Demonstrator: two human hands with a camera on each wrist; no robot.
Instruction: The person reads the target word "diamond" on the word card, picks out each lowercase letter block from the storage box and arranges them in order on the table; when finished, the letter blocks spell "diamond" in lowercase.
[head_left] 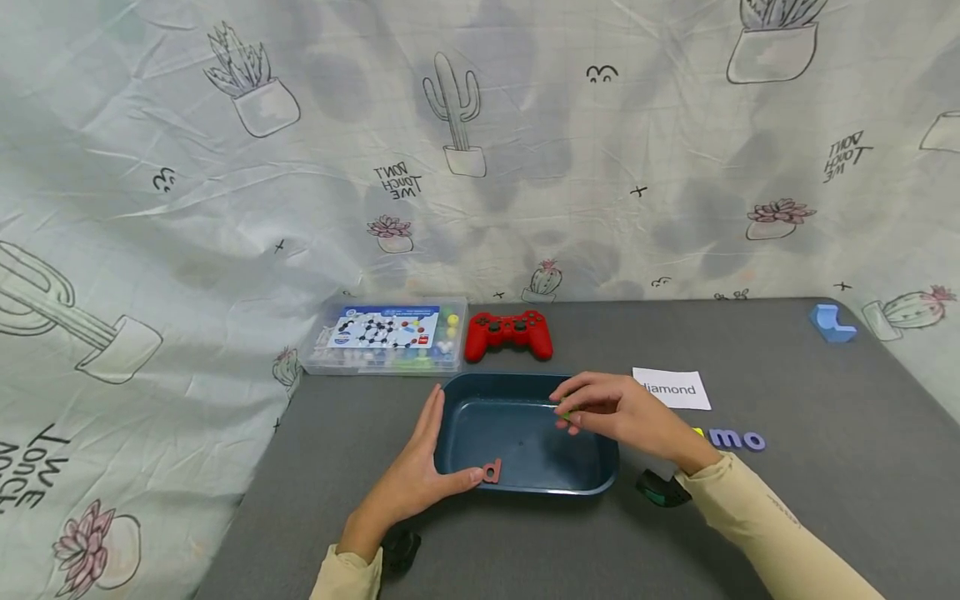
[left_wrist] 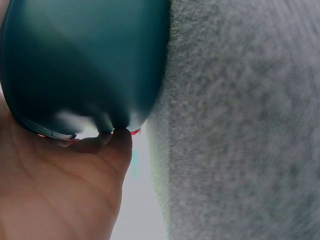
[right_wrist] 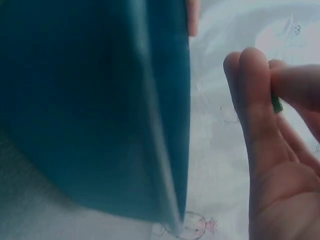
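Observation:
A dark blue-green tray (head_left: pixel 525 429) sits on the grey table, and my left hand (head_left: pixel 416 479) grips its left side. The fingers lie along the outer wall while the thumb crosses the front rim; the left wrist view shows the fingertips against the tray (left_wrist: pixel 90 60). Beside that thumb, a reddish-brown letter d (head_left: pixel 492 471) lies in the tray's front left. Above the tray's right part, my right hand (head_left: pixel 611 408) pinches a small green piece (right_wrist: pixel 276 103) between thumb and fingers. Most of that piece is hidden, so its shape cannot be told.
Right of the tray lie a purple m (head_left: pixel 724 439), a purple o (head_left: pixel 753 442) and a yellow piece (head_left: pixel 698 432) partly behind my wrist. A white card (head_left: pixel 678 389) shows "iamond". Behind are a red game controller (head_left: pixel 508 333), a clear plastic case (head_left: pixel 386 333) and a blue block (head_left: pixel 831 323).

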